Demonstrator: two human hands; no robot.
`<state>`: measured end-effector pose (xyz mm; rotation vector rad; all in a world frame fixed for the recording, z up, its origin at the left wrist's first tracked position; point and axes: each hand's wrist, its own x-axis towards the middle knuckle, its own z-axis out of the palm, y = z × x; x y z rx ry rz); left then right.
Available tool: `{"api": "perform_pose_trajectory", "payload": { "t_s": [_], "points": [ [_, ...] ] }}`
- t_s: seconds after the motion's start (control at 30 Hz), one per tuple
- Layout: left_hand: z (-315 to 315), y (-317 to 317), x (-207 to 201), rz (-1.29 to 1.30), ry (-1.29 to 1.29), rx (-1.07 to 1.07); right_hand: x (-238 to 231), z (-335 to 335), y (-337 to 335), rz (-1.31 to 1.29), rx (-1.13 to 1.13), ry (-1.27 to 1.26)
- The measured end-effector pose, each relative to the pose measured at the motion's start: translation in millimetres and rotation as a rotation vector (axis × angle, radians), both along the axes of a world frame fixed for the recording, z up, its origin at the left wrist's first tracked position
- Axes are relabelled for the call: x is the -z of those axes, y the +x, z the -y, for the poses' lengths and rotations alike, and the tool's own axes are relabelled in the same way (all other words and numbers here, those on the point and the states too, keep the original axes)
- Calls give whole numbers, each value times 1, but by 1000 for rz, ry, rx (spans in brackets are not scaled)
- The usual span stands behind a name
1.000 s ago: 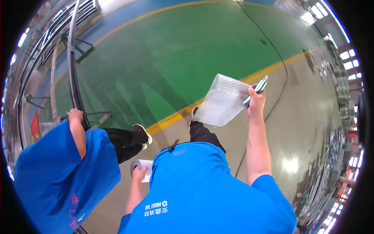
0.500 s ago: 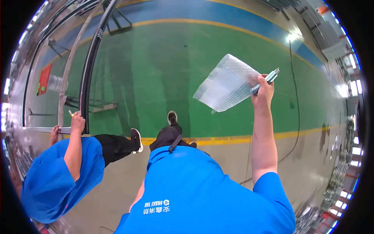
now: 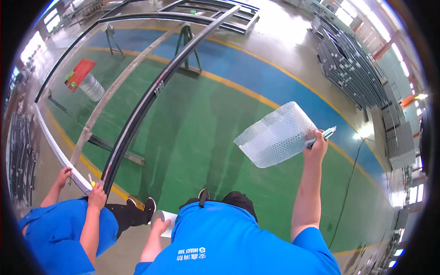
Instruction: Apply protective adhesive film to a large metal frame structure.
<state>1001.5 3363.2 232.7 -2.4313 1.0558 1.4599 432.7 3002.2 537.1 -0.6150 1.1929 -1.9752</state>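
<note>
My right hand [image 3: 317, 145] is stretched out to the right, its fingers closed round a utility knife [image 3: 328, 133] with a silvery-green body. The same grip pinches the edge of a sheet of bubble wrap [image 3: 277, 135], which spreads out to the left above the green floor. Low beside my waist, my left hand [image 3: 160, 226] is closed on a white roll [image 3: 168, 223] with a grey rounded end [image 3: 157, 216]; my body hides part of it, and its exact kind is unclear.
A large black frame [image 3: 137, 110] rests on green trestles [image 3: 187, 46] at the left. A co-worker [image 3: 68, 229] in blue holds a small yellow thing at its white near edge [image 3: 59, 146]. Under the frame stands a red board [image 3: 81, 73] on a clear roll. Stacked profiles [image 3: 353, 59] lie far right.
The view has tilted up and turned left, showing more of the frame. My left hand with the white roll has come into sight. My right hand still holds the knife and bubble wrap.
</note>
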Motion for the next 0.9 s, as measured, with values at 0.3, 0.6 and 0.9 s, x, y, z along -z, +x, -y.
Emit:
{"api": "perform_pose_trajectory", "payload": {
  "t_s": [0.3, 0.6, 0.9],
  "points": [
    [168, -47, 0, 20, -294, -321, -38, 321, 9, 31, -150, -113],
    [241, -182, -30, -243, -246, -850, -122, 621, 68, 47, -242, -197],
    [132, 249, -182, 807, -510, 540, -178, 875, 163, -83, -325, -419]
  ]
}}
